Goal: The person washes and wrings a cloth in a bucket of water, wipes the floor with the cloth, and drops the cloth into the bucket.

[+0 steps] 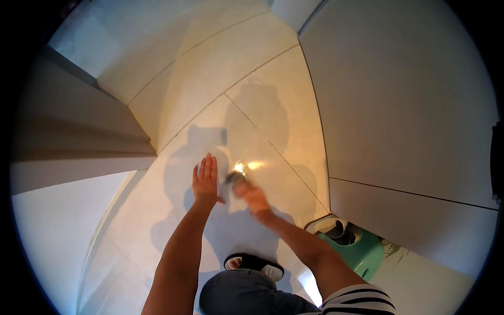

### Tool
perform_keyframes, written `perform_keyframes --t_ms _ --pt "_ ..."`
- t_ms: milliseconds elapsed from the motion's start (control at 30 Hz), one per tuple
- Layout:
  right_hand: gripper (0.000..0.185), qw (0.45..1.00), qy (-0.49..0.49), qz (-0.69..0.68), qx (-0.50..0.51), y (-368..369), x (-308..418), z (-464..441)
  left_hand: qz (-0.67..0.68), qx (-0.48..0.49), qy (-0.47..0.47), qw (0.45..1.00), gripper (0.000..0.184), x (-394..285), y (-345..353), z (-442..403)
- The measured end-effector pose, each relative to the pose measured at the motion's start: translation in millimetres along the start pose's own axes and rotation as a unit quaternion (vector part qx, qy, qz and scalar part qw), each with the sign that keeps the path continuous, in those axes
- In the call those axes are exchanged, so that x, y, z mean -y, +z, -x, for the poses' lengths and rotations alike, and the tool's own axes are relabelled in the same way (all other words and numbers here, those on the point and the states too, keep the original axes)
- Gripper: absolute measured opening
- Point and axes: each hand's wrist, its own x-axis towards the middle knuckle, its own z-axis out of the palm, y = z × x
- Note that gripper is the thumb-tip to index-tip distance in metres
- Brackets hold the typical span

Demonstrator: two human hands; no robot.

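Observation:
My left hand [205, 181] is stretched out in front of me with its fingers straight and the thumb pointing to the right. Nothing is in it. It appears over the pale tiled floor [210, 118], but whether it touches the tiles I cannot tell. Just to its right, my right hand [251, 196] is smeared by motion, its fingers closed around a small dark object [235, 177]. Bright glints show at that object's far end, and its kind is too blurred to make out.
A green plastic stool [362, 252] with dark and pale items on it stands at the lower right. Large grey cabinet panels [399, 105] rise on the right, and a pale wall edge [84, 168] juts in from the left. My slippered feet [253, 266] are below.

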Motion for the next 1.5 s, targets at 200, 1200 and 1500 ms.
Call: perform_keyframes --t_ms 200,1200,1500 --pt "0.034 1.000 -0.020 -0.006 -0.013 -56 11 -65 0.111 -0.095 0.038 0.989 0.109 39 72 63" --pt "0.053 0.887 -0.255 0.170 0.345 243 72 60 0.314 -0.108 -0.222 0.917 0.093 147 181 324" --pt "0.068 0.941 -0.224 0.245 0.069 121 95 16 0.354 -0.112 -0.145 0.917 0.089 96 192 366"
